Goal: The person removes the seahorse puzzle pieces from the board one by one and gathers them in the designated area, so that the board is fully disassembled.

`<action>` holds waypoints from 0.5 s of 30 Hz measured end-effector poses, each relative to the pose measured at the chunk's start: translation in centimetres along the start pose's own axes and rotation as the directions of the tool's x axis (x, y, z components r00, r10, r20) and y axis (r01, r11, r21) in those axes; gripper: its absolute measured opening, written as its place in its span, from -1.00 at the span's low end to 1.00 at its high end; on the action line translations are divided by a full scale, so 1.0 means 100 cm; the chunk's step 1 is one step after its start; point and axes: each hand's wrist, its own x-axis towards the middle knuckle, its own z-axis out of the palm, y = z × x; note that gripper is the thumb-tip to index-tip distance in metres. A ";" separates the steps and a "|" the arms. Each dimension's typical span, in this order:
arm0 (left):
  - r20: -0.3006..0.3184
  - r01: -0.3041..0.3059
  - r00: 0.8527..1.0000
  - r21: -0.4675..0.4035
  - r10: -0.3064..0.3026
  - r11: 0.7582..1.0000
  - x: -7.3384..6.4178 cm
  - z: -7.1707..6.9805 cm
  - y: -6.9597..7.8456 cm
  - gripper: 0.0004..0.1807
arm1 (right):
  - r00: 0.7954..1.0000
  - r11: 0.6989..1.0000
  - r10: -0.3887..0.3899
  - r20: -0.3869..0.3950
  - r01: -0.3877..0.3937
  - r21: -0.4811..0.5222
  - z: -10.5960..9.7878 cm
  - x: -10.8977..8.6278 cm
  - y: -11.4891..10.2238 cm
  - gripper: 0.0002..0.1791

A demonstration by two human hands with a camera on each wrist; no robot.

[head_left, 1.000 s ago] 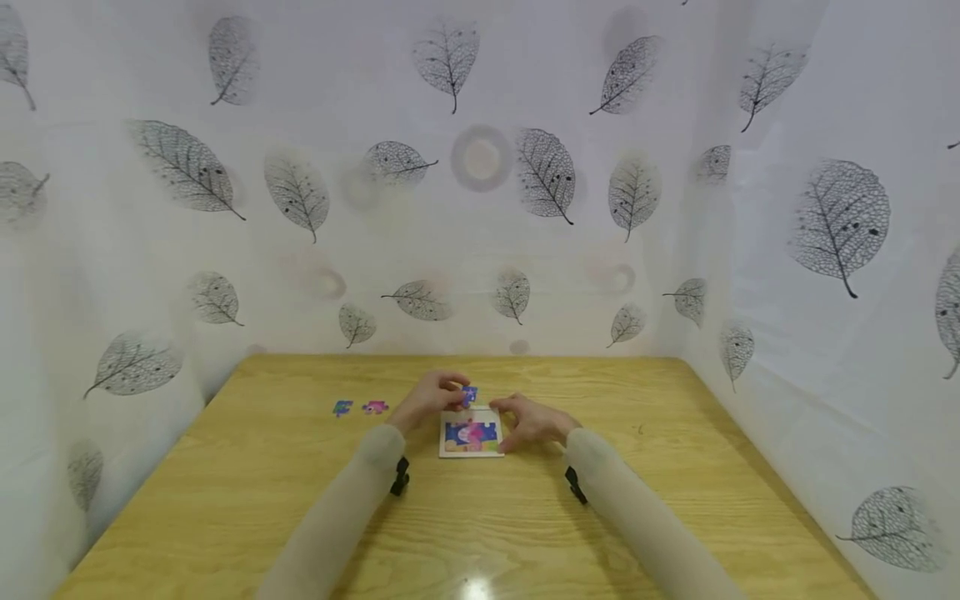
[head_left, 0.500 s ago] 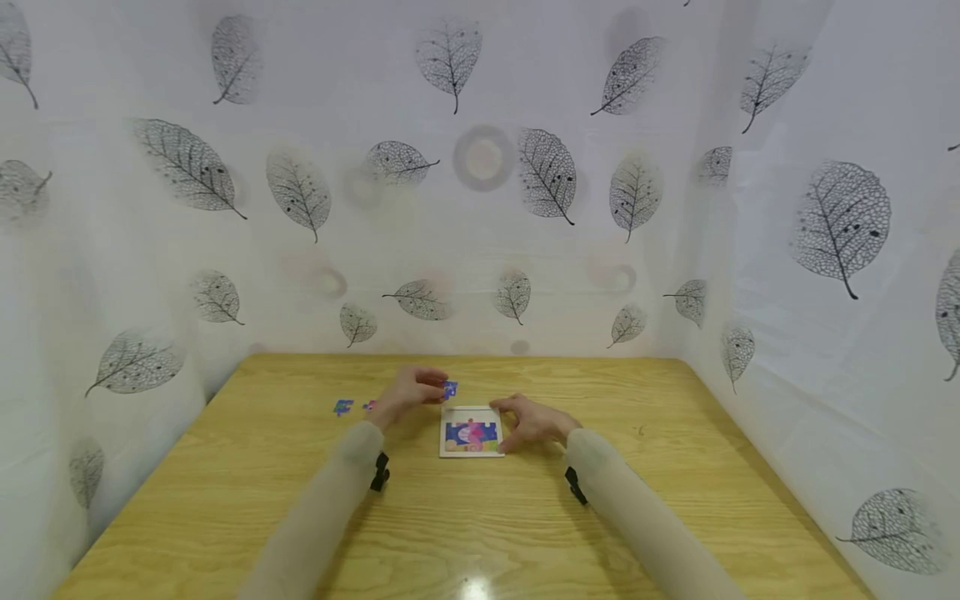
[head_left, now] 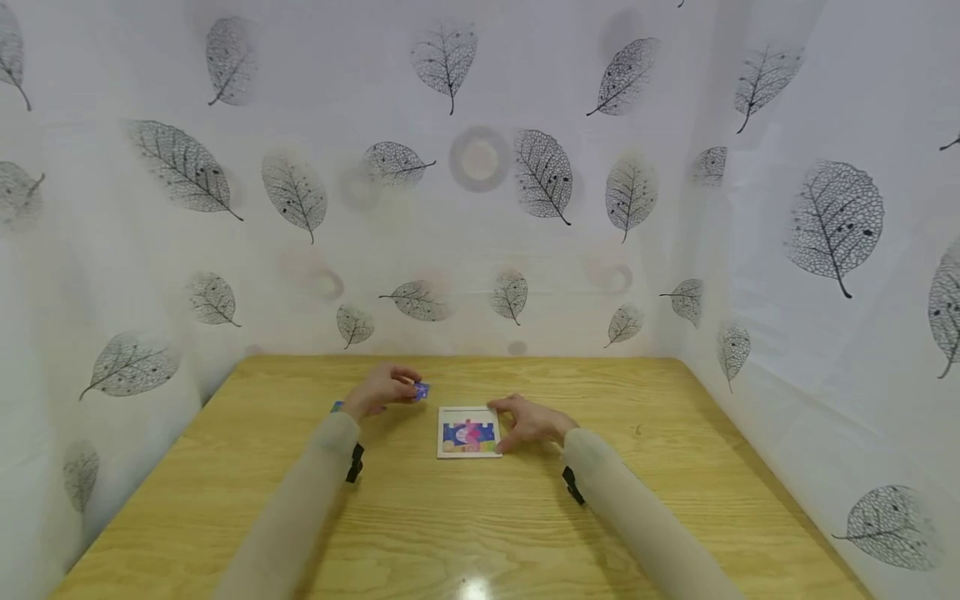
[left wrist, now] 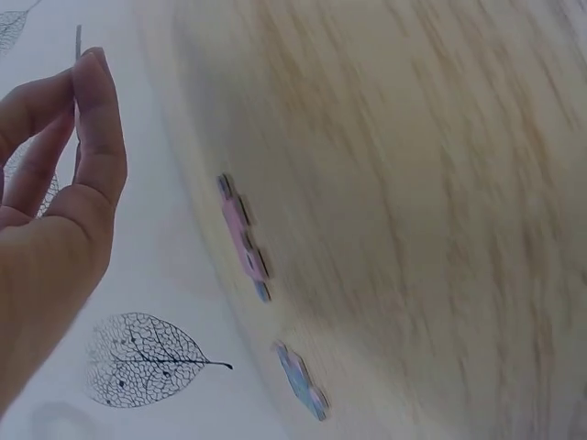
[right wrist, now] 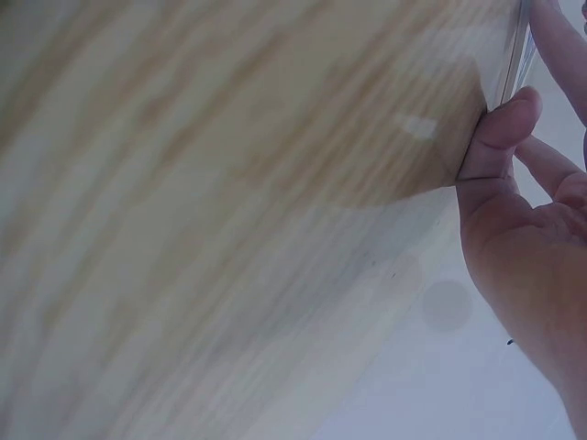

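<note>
A blue jigsaw puzzle piece is pinched between the thumb and fingers of my left hand, above the table to the left of the puzzle tray. The left wrist view shows that piece edge-on at the fingertips. My right hand holds the right side of the white-framed puzzle tray, one finger at its upper corner and the thumb near its lower corner. Pink, blue and yellow pieces lie joined in the tray's lower part; a pale strip shows above them. In the right wrist view the thumb lies against the tray's edge.
Two loose pieces, one pink and one blue-green, lie on the wooden table beneath my left hand, partly hidden by it in the head view. A leaf-patterned curtain surrounds the table's back and sides.
My left hand has moved left, away from the tray's top edge, carrying the blue puzzle piece towards the loose pieces. My right hand has stayed at the tray.
</note>
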 end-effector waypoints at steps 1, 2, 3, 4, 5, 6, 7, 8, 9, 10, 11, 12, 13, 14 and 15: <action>0.000 0.008 1.000 0.030 -0.008 1.000 0.000 -0.002 -0.001 -0.59 | 1.000 1.000 -0.001 0.000 0.001 -0.002 0.000 0.000 0.000 -0.04; -0.007 0.019 1.000 0.059 -0.019 0.998 0.000 -0.003 -0.003 -0.60 | 1.000 1.000 0.000 0.002 0.000 -0.004 0.000 0.000 0.000 -0.03; -0.012 0.029 1.000 0.084 -0.029 0.996 0.000 -0.004 -0.004 -0.60 | 1.000 1.000 0.001 0.004 -0.001 -0.004 0.000 0.000 0.000 -0.03; -0.014 0.028 1.000 0.118 -0.027 0.993 0.000 -0.006 -0.005 -0.61 | 1.000 1.000 0.003 0.006 -0.003 -0.004 0.000 0.000 0.000 -0.03; -0.020 0.026 1.000 0.149 -0.024 0.989 0.000 -0.007 -0.006 -0.62 | 1.000 1.000 0.003 0.008 -0.003 -0.005 0.000 0.000 -0.001 -0.03; -0.025 0.026 0.999 0.181 -0.022 0.983 0.000 -0.007 -0.007 -0.63 | 1.000 1.000 0.004 0.009 -0.004 -0.006 -0.001 0.000 -0.001 -0.03; -0.029 0.022 0.999 0.203 -0.016 0.979 0.000 -0.008 -0.008 -0.64 | 1.000 1.000 0.003 0.009 -0.003 -0.007 -0.001 0.000 -0.001 -0.03; -0.034 0.020 0.999 0.226 -0.013 0.974 0.000 -0.008 -0.008 -0.64 | 1.000 1.000 0.004 0.010 -0.004 -0.007 -0.001 0.000 -0.001 -0.03; -0.033 0.017 0.999 0.249 -0.009 0.968 0.000 -0.008 -0.009 -0.65 | 1.000 1.000 0.004 0.010 -0.004 -0.005 -0.001 0.000 -0.001 -0.03; -0.035 0.020 0.999 0.276 -0.010 0.961 0.000 -0.008 -0.009 -0.65 | 1.000 1.000 0.006 0.007 -0.006 -0.004 -0.001 0.000 -0.002 -0.04; -0.029 0.021 0.999 0.288 -0.013 0.957 0.000 -0.008 -0.010 -0.65 | 1.000 1.000 0.006 0.006 -0.006 -0.002 -0.001 0.000 -0.002 -0.04; -0.027 0.024 1.000 0.298 -0.017 0.954 0.001 -0.008 -0.010 -0.66 | 1.000 1.000 0.006 0.003 -0.006 -0.002 -0.001 0.000 -0.001 -0.04; -0.023 0.031 0.999 0.300 -0.025 0.954 0.001 -0.007 -0.011 -0.66 | 1.000 1.000 0.009 0.003 -0.009 -0.002 -0.001 0.000 -0.001 -0.04; -0.016 0.032 0.999 0.303 -0.029 0.952 0.001 -0.007 -0.012 -0.67 | 1.000 1.000 0.013 0.001 -0.013 0.001 -0.001 0.000 -0.001 -0.04; -0.007 0.032 0.999 0.302 -0.032 0.953 0.001 -0.007 -0.012 -0.67 | 1.000 1.000 0.015 -0.001 -0.015 0.003 0.000 0.000 -0.001 -0.04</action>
